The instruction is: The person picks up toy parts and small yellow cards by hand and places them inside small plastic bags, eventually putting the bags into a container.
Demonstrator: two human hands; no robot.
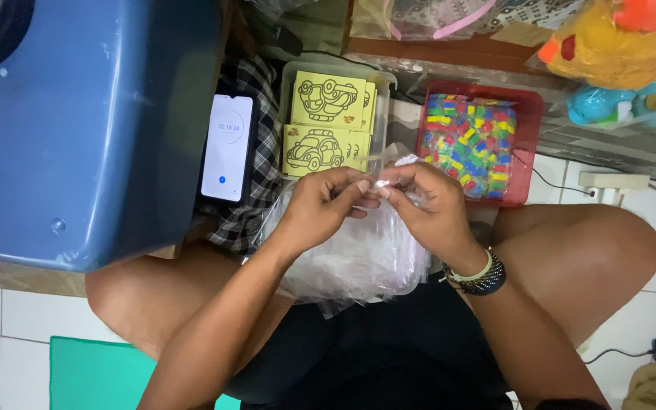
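Behind hands, clear tub [295, 72] w/ yellow cards [326, 121]; red tray [529, 144] w/ beads [471, 144]; both grips pinching clear bag [386, 181].

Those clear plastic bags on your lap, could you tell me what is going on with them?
A seated person pinches a small clear plastic bag between the left hand and right hand, above a pile of clear bags on the lap. Ahead sit a clear tub of yellow car cards, a red basket of coloured pieces and a phone.

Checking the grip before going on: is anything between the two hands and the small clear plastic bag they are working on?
Nothing visible. The left hand and right hand both pinch the small clear bag directly, above the pile of clear bags on the lap.
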